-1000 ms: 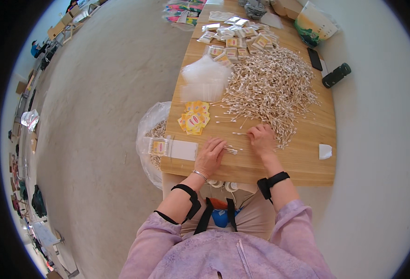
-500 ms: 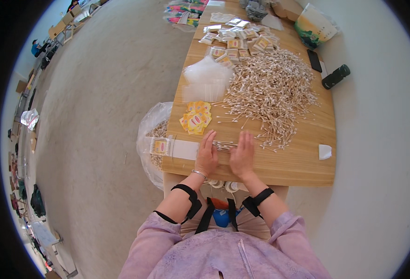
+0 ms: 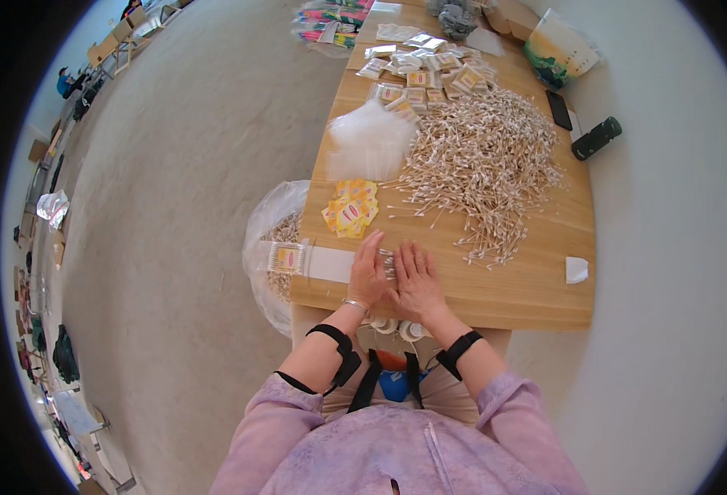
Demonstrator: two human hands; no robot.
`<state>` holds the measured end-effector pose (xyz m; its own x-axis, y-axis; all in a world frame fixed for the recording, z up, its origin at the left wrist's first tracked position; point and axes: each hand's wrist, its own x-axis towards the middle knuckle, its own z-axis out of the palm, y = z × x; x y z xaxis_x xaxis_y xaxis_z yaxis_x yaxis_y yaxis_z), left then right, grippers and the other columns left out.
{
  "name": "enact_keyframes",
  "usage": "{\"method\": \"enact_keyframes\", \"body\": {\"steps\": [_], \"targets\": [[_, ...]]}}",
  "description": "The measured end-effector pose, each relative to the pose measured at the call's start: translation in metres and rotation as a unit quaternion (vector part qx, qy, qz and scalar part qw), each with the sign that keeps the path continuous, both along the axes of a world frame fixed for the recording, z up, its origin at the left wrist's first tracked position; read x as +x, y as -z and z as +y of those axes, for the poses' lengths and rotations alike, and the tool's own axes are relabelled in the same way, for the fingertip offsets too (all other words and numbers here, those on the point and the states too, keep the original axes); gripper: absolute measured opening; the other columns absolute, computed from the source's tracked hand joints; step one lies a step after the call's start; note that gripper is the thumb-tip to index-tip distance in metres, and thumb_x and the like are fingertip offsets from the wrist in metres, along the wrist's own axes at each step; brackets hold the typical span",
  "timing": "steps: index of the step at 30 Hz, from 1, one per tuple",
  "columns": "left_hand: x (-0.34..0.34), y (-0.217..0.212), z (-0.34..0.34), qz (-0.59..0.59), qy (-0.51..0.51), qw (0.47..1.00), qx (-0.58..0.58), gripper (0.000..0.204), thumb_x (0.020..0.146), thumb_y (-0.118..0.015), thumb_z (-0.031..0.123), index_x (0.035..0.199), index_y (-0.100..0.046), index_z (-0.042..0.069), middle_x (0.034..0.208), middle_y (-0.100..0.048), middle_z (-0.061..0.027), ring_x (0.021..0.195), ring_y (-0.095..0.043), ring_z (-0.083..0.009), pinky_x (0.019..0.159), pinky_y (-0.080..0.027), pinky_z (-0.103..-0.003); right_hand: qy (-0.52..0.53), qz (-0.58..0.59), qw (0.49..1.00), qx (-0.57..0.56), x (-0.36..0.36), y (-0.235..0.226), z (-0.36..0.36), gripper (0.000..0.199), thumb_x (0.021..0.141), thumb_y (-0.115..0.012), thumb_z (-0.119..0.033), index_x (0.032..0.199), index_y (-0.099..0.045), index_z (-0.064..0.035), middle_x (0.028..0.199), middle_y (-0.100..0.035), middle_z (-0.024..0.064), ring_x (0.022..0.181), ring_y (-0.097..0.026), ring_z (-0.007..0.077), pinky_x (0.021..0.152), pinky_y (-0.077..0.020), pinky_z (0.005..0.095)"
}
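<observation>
A small row of cotton swabs [image 3: 390, 266] lies on the table between my two hands, mostly covered by them. My left hand [image 3: 367, 276] stands at the row's left end with its fingers stretched out. Palm down over the swabs rests my right hand [image 3: 418, 285], its fingers straight and flat. Left of my left hand is a white strip [image 3: 329, 265], and past it a filled clear pack of swabs with a yellow card [image 3: 286, 259] sits at the table's edge. Loose yellow cards [image 3: 349, 208] are piled beyond the strip.
A big heap of cotton swabs [image 3: 487, 157] spreads beyond my hands. Clear bags [image 3: 369, 140] and finished packs [image 3: 421, 78] lie farther back. Along the right wall are a black phone [image 3: 559, 110] and a dark bottle [image 3: 596, 139]. A plastic sack [image 3: 256, 219] of swabs hangs beside the table's left edge.
My right hand has moved left and flattened over the swabs, close against my left hand. The swabs between the hands are now more covered. My left hand has barely moved.
</observation>
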<state>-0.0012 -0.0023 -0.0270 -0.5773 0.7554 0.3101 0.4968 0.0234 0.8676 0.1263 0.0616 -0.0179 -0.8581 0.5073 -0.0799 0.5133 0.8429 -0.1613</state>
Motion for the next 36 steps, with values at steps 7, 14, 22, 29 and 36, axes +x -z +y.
{"method": "enact_keyframes", "body": {"steps": [7,14,22,29,36], "targets": [[-0.002,0.004,0.001,-0.018,-0.008,1.0,0.019,0.043,0.082,-0.044,-0.009,0.123,-0.048,0.001,0.125,-0.051,-0.0207,0.117,-0.049,-0.0367,0.099,-0.04,-0.04,-0.006,0.009,1.0,0.029,0.0,0.002,0.003,0.082,0.085,-0.049,-0.053,0.146,-0.019,-0.0073,0.153,-0.013,0.0147,0.142,-0.008,0.0323,0.113,-0.0036,0.0502],[-0.001,-0.001,0.002,-0.044,-0.014,0.999,-0.003,0.035,0.089,-0.042,-0.004,0.123,-0.05,0.0,0.125,-0.054,-0.0191,0.117,-0.052,-0.03,0.098,-0.041,-0.034,0.077,0.124,0.989,0.014,0.016,-0.004,0.002,0.092,0.078,-0.065,-0.045,0.144,-0.017,-0.0023,0.151,-0.016,0.0177,0.141,-0.012,0.0347,0.112,-0.0088,0.0535],[-0.003,0.01,0.005,-0.324,-0.03,0.942,0.078,0.037,0.097,-0.039,0.006,0.132,-0.043,-0.001,0.134,-0.047,-0.0141,0.125,-0.044,-0.0188,0.107,-0.031,-0.03,0.202,0.384,0.89,-0.139,0.015,0.006,0.026,0.071,0.082,-0.063,-0.016,0.14,-0.026,0.0014,0.145,-0.027,0.0216,0.136,-0.023,0.0376,0.112,-0.0195,0.0428],[0.017,-0.007,0.005,-0.248,-0.004,0.969,0.006,0.041,0.1,-0.036,0.019,0.134,-0.041,-0.002,0.136,-0.045,-0.014,0.127,-0.041,-0.0205,0.106,-0.03,-0.03,0.254,0.498,0.778,-0.287,-0.015,0.012,0.007,0.051,0.091,-0.047,-0.01,0.138,-0.031,0.0028,0.145,-0.031,0.0186,0.136,-0.027,0.0294,0.112,-0.02,0.0365],[-0.005,0.018,0.001,-0.396,-0.027,0.911,0.114,0.049,0.101,-0.036,0.03,0.137,-0.037,-0.003,0.14,-0.04,-0.0151,0.131,-0.036,-0.0215,0.108,-0.027,-0.031,0.262,0.533,0.759,-0.267,-0.023,0.007,0.001,0.047,0.096,-0.039,-0.016,0.139,-0.031,0.0028,0.146,-0.03,0.0179,0.135,-0.029,0.0285,0.111,-0.0197,0.0352]]}}
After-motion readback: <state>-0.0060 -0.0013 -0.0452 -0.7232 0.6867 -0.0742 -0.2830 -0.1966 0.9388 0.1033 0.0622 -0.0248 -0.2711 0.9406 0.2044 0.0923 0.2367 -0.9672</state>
